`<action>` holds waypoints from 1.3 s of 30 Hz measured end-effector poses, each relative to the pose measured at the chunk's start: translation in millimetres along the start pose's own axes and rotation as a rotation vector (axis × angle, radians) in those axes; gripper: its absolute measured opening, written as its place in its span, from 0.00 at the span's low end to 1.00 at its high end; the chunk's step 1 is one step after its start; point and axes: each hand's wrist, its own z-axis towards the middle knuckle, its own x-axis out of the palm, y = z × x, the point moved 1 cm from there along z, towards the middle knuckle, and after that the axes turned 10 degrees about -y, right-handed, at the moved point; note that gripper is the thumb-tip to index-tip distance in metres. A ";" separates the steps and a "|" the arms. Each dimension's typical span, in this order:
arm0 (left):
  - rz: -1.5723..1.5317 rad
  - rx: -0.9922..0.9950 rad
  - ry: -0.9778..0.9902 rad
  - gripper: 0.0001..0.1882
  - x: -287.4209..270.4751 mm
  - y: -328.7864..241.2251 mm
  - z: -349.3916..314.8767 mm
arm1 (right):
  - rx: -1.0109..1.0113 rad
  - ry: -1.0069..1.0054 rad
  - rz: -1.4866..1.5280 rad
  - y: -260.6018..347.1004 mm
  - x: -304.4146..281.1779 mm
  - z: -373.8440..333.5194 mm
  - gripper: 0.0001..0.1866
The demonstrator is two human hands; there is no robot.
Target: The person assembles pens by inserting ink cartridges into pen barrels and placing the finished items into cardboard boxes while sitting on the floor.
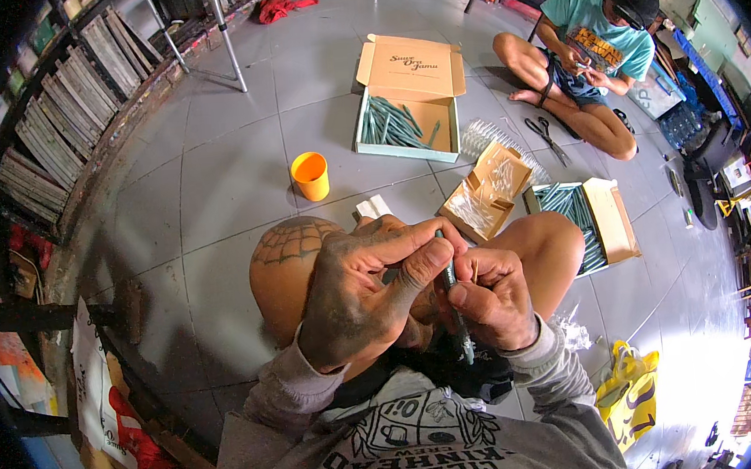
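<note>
My left hand [366,279] pinches the upper end of a slim dark-green stick [463,329] between thumb and fingers, above my crossed legs. The stick slants downward, and its lower tip carries whitish, frayed-looking bits. My right hand [497,300] is closed beside it, with the thumb and fingers against the stick's middle. A thin tan sliver [474,269], like a toothpick, pokes up between the right fingers. Beyond my hands, an open cardboard box [407,146] holds many similar green sticks. A second open box [610,216] to the right holds more of them.
A small carton [487,192] of clear thin pieces lies before my right knee, near clear plastic tubes [500,139]. Black scissors [548,141] and an orange cup [310,176] are on the tiled floor. Another person [595,50] sits at far right. A yellow bag [628,391] lies right.
</note>
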 end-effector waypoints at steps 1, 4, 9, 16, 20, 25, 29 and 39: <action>0.025 -0.021 0.010 0.13 0.1 -2.4 0.4 | 0.008 -0.007 0.000 -0.1 -0.3 -0.4 0.11; 0.102 -0.027 0.028 0.13 -1.6 -12.0 1.7 | 0.003 -0.008 0.015 -1.8 -1.4 -0.3 0.11; -0.063 -0.177 0.016 0.14 0.1 -8.2 -0.3 | 0.057 0.011 0.045 3.5 -0.2 1.4 0.11; -0.055 -0.115 0.024 0.14 1.3 -3.5 0.3 | 0.144 -0.024 0.165 14.1 4.5 -2.7 0.13; -0.067 -0.130 0.011 0.13 2.0 -3.0 -1.6 | 0.128 0.014 0.112 7.4 -0.8 -2.0 0.12; 0.070 -0.051 0.062 0.13 1.4 -5.0 0.4 | -0.014 -0.034 0.082 -6.4 -1.6 0.3 0.07; 0.185 -0.003 0.047 0.12 -0.5 -2.7 -2.3 | -0.071 -0.095 -0.028 -13.8 -2.1 -0.8 0.09; 0.290 0.117 -0.005 0.11 1.3 0.6 -1.6 | -0.106 -0.125 -0.088 -12.4 2.0 1.1 0.12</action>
